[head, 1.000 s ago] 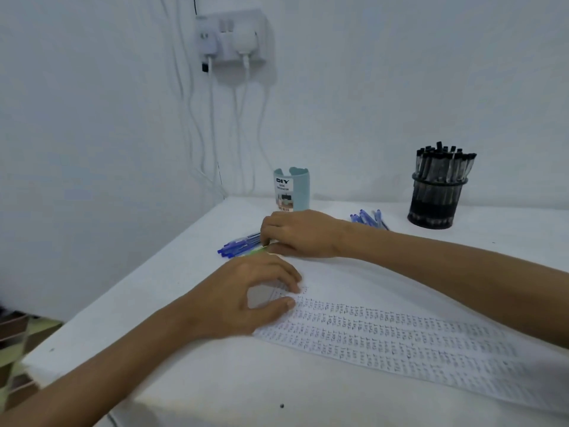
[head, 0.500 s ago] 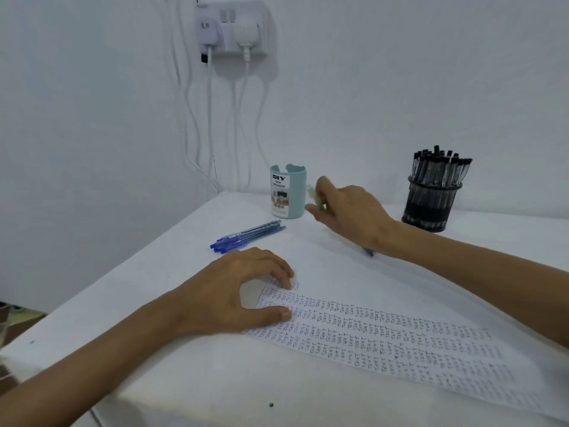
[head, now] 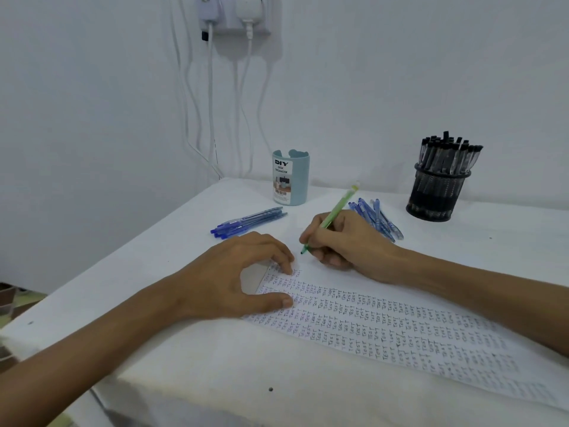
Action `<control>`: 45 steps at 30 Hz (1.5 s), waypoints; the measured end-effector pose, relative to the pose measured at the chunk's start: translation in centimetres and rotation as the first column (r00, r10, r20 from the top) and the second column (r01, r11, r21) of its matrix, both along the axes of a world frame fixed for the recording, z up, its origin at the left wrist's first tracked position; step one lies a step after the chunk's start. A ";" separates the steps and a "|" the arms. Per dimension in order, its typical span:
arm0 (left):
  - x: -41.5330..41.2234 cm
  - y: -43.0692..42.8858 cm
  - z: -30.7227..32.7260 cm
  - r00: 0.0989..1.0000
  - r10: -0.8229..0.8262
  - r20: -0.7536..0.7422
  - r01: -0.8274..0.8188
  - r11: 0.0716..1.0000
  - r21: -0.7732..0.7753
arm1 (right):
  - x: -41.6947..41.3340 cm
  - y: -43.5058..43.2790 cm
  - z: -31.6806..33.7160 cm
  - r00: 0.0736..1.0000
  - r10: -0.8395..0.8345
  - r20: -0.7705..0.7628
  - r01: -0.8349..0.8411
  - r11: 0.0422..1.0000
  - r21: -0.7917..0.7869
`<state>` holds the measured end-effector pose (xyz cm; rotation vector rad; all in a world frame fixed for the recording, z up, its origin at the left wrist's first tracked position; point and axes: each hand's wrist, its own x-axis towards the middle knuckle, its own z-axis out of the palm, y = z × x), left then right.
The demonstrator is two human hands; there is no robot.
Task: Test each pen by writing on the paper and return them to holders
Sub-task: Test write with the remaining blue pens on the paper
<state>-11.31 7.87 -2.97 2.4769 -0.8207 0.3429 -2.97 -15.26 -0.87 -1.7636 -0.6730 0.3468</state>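
White table (head: 215, 365), slim green pen (head: 336, 212) tilted

paper (head: 400, 328) lower centre-right on table (head: 184, 380) | pen piles (head: 249, 221) (head: 377, 218) mid-frame behind it | holders (head: 290, 178) (head: 438, 186) behind the piles, by the wall

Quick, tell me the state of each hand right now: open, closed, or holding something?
Left hand: open, fingertips pressing on the paper.
Right hand: gripping the green pen, tip pointed down at the paper.
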 end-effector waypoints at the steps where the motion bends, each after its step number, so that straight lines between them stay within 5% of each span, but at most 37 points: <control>1: 0.0 0.0 0.0 1.000 -0.001 0.000 0.001 1.000 0.000 | 0.0 -0.1 -0.1 0.999 0.030 0.024 -0.029 0.999 -0.020; 15: 0.3 0.0 -0.1 0.999 -0.029 0.014 0.029 0.999 0.024 | -0.2 0.1 -1.0 0.953 0.161 0.258 -0.125 0.981 -0.151; 45: 0.1 0.0 0.0 1.000 -0.005 0.000 0.005 0.999 0.032 | -0.2 0.2 -0.9 0.949 0.098 0.300 -0.050 0.985 -0.165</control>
